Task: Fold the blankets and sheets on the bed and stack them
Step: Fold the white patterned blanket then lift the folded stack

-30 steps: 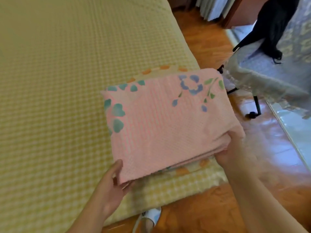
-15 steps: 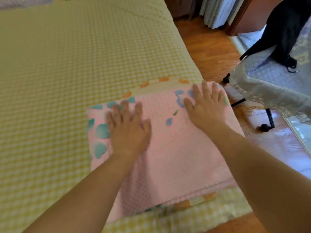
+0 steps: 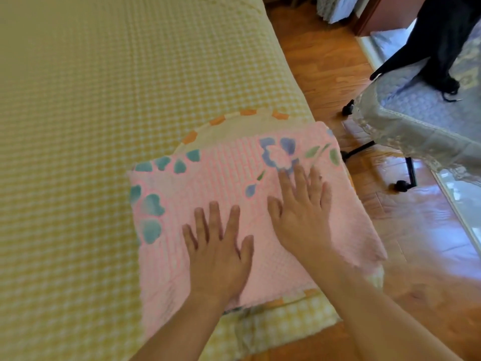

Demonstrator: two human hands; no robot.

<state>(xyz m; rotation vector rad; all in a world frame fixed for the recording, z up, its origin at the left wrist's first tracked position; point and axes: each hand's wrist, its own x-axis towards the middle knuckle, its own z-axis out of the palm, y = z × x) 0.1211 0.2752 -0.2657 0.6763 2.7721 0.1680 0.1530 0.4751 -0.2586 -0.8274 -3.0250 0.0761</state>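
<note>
I have my left hand [image 3: 218,252] and right hand [image 3: 303,213] spread flat, smoothing the folded pink floral blanket [image 3: 242,222] stacked at lower centre; next I'd fetch another piece.

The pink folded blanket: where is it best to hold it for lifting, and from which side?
Probably by its two short ends, one hand sliding under each side. The pink blanket lies flat in thick layers, and both ends are free while the left hand and right hand press its top.
</note>
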